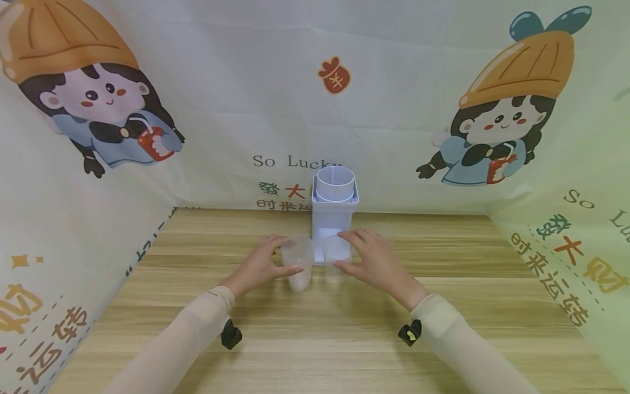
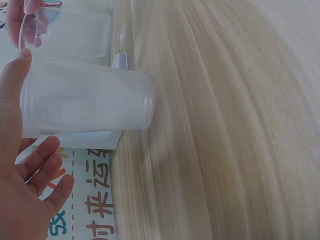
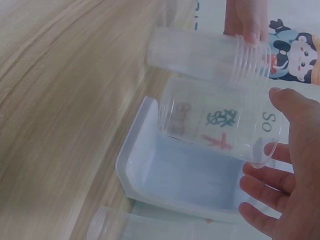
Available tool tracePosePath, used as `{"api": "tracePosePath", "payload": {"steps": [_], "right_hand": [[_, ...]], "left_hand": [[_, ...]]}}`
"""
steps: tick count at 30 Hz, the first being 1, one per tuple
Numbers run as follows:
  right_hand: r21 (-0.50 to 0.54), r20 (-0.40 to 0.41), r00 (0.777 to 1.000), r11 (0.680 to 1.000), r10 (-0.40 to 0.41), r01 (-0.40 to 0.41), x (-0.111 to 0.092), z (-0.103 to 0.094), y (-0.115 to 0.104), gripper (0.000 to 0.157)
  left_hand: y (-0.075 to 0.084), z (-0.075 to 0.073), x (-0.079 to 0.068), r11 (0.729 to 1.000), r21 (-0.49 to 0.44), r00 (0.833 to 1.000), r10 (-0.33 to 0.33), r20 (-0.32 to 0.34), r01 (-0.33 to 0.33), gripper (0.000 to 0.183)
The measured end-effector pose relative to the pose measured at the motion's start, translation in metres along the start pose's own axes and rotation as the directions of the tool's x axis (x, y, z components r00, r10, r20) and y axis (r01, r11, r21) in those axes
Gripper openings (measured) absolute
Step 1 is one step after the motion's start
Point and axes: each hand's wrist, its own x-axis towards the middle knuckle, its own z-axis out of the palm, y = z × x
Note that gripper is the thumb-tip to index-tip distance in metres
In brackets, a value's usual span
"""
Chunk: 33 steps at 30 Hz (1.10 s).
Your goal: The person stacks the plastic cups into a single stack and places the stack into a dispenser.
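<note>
My left hand (image 1: 260,266) grips a small stack of clear plastic cups (image 2: 90,97) near the rims, thumb on one side and fingers on the other. Several nested rims show on that stack in the right wrist view. A single clear plastic cup (image 3: 220,120) is pinched at its rim by my right hand (image 1: 370,262), its other fingers spread. Printed characters show through this cup. Both hands are close together in front of a pale cup dispenser (image 1: 334,213), an upright holder with a round tube at its top and an open lower bay.
The dispenser stands on the wood-grain table (image 1: 315,339) near the back cloth (image 1: 394,137), which carries cartoon prints. Another clear cup-like piece (image 3: 150,227) lies along the lower edge of the right wrist view, beside the dispenser. Black wrist cameras hang below both sleeves.
</note>
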Motion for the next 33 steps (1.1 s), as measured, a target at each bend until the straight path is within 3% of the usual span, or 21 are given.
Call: {"api": "tracePosePath", "payload": {"steps": [17, 33], "right_hand": [[-0.032, 0.007, 1.000, 0.999, -0.021, 0.021, 0.016, -0.022, -0.004, 0.064], [-0.007, -0.049, 0.997, 0.998, -0.064, 0.063, 0.029, -0.045, -0.003, 0.062]], "left_hand": [[0.000, 0.002, 0.000, 1.000, -0.004, 1.000, 0.025, -0.014, -0.026, 0.071], [0.001, 0.002, 0.000, 1.000, -0.004, 1.000, 0.022, -0.019, -0.022, 0.070]]}}
